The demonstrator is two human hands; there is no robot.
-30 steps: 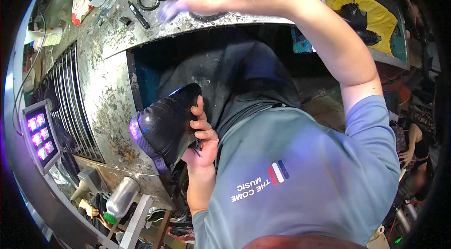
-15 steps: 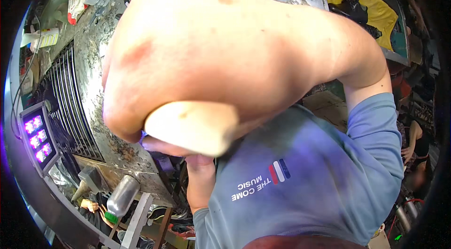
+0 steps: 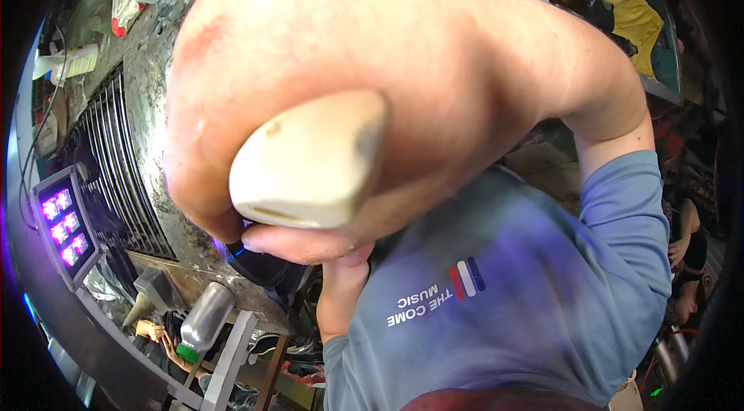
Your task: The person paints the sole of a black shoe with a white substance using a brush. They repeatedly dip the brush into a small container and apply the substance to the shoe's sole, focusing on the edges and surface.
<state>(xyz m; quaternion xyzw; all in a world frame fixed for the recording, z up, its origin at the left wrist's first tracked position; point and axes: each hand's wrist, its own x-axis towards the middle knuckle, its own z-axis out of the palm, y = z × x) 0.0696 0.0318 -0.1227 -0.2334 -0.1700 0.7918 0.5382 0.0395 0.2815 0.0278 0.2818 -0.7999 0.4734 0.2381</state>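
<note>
Large and close, my right hand (image 3: 240,62) spans the upper middle, its fingers closed around a pale cream handle (image 3: 306,159). The blunt end of that handle juts toward my chest; the tool's working end is hidden behind the hand. Just below the right fingers shows a dark, shoe-like item (image 3: 267,265), partly covered, with a bluish glint on it. My left hand (image 3: 350,257) is beneath the right one, beside this dark item. Only a small part of it shows, and its fingers are hidden.
A stained metal worktable (image 3: 167,46) lies beneath, with a barred grille (image 3: 128,170) along its left. Further left glows a purple lamp (image 3: 63,226). A silver bottle with a green cap (image 3: 209,318) stands lower left, near another person's hands (image 3: 151,331). Yellow cloth (image 3: 632,8) lies far right.
My right hand has shifted slightly upward, and the handle's end has swung up and tilted. More of the dark item now shows below the fingers.
</note>
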